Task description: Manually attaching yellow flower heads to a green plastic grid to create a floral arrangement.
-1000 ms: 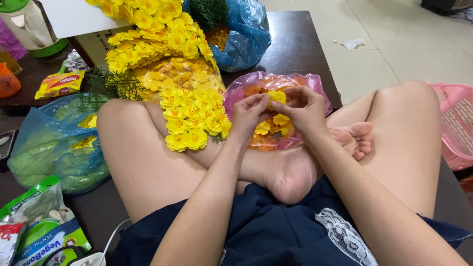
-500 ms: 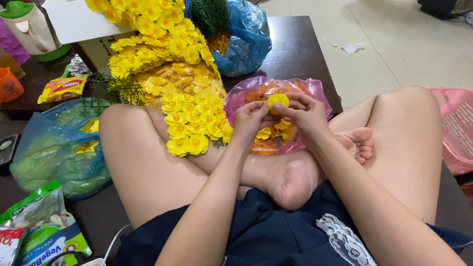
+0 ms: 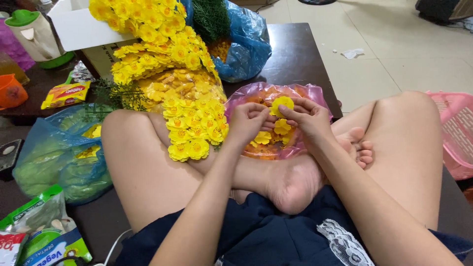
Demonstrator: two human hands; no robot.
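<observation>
Both hands grip one yellow fabric flower (image 3: 283, 104): the left hand (image 3: 247, 123) pinches its left edge, the right hand (image 3: 308, 118) its right, just above centre frame over the pink bag (image 3: 276, 93) of loose blossoms. Since a moment ago the flower has lifted slightly clear of the pile, apparently singled out. Its round face tilts toward the camera; being disc-shaped, it shows no clear long axis.

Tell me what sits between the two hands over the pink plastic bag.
In the head view, a single yellow artificial flower is pinched between the left hand and right hand, above the pink plastic bag of loose yellow petals.
</observation>
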